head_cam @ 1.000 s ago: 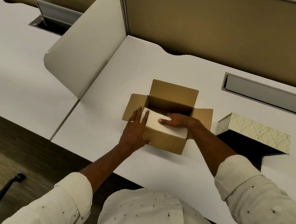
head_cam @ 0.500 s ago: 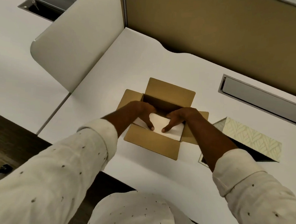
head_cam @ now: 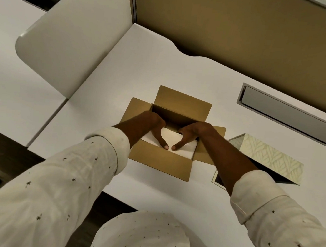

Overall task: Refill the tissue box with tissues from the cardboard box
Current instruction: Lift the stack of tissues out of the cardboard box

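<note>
White tissues [head_cam: 178,143] were seen stacked inside the open cardboard box [head_cam: 161,161], flaps folded out, at mid-table. Both hands were reached into the box: left hand [head_cam: 154,126] and right hand [head_cam: 194,133] were set against opposite ends of the stack, thumbs pressed flat on top and nearly touching. Each grip was closed on the tissues. Just right of the box, the patterned tissue box [head_cam: 271,160] was noted on the white table [head_cam: 181,70], partly hidden by the right forearm.
</note>
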Motion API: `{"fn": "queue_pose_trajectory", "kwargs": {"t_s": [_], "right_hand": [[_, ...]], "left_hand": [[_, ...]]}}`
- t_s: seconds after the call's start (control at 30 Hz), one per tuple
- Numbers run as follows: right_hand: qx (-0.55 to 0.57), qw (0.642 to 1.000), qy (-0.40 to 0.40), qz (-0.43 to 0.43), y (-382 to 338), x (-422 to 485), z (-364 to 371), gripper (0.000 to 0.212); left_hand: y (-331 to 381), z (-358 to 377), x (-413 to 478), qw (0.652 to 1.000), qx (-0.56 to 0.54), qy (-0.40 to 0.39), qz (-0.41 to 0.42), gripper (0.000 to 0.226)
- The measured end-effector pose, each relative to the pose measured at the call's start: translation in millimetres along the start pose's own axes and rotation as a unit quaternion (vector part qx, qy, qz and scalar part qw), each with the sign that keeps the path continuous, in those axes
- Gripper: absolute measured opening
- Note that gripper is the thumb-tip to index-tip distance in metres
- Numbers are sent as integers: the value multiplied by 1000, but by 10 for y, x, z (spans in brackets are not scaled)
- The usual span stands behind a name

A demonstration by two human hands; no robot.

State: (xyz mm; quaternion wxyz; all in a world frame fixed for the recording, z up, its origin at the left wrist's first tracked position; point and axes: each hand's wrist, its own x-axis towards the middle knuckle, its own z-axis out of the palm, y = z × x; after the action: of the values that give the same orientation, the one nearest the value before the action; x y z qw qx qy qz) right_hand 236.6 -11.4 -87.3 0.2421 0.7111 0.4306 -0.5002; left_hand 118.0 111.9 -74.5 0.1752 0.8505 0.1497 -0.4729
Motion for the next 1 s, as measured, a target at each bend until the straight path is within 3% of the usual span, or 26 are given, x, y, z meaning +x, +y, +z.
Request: {"fn": "queue_pose_trajectory", "kwargs": {"t_s": [0.57,0.77,1.0], "right_hand": [[17,1000,-9,-14,-7,60,34,91],[31,998,-41,-37,-79,67,125,85],[60,997,-25,-49,-64,81,201,88]], "left_hand": [[16,14,58,998,14,-58,14,108],[-33,122,76,998,49,-31,29,106],[-26,161,55,997,63,-14,39,108]]}}
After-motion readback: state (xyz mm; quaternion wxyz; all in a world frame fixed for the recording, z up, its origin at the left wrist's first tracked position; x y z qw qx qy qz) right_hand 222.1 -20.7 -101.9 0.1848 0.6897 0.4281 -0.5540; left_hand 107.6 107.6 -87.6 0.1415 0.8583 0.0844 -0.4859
